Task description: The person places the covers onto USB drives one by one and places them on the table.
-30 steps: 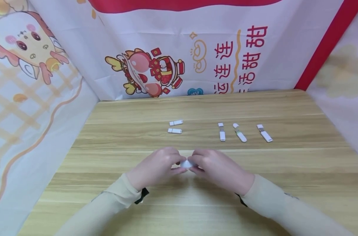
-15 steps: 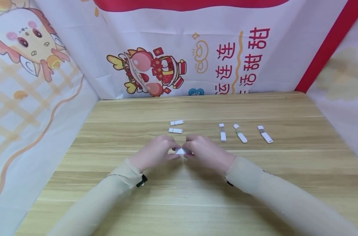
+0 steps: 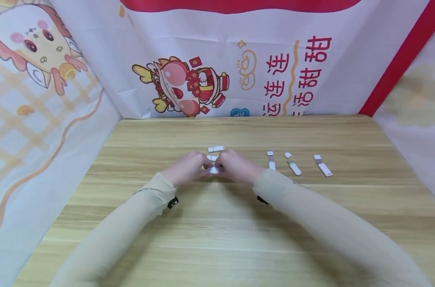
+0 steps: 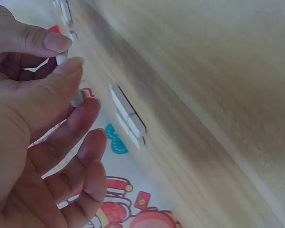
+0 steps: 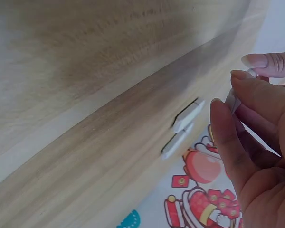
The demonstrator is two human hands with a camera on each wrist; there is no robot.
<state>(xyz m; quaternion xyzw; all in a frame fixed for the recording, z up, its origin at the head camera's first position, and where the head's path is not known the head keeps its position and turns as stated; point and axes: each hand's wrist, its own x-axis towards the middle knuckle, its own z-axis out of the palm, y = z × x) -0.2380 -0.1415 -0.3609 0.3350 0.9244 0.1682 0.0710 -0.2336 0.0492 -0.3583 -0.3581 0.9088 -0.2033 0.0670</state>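
the left hand (image 3: 187, 167) and right hand (image 3: 239, 166) cover much of the small white object (image 3: 214, 170) between them, its full shape unclear. the right sleeve (image 3: 310, 208) hides the near end of an uncapped usb stick (image 3: 272, 164) and runs off the head view's bottom edge.

Left arm (image 3: 120, 227) is pointing toward one-thirty | right arm (image 3: 328, 215), toward ten o'clock | left hand (image 3: 187, 167) and right hand (image 3: 237, 166) are pinching

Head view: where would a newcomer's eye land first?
Probably the red-and-yellow cartoon dragon, printed sideways on the white cloth backdrop. Next, the small white piece pinched between left grip and right grip, just below centre; then three white USB sticks with connectors showing, farther right.
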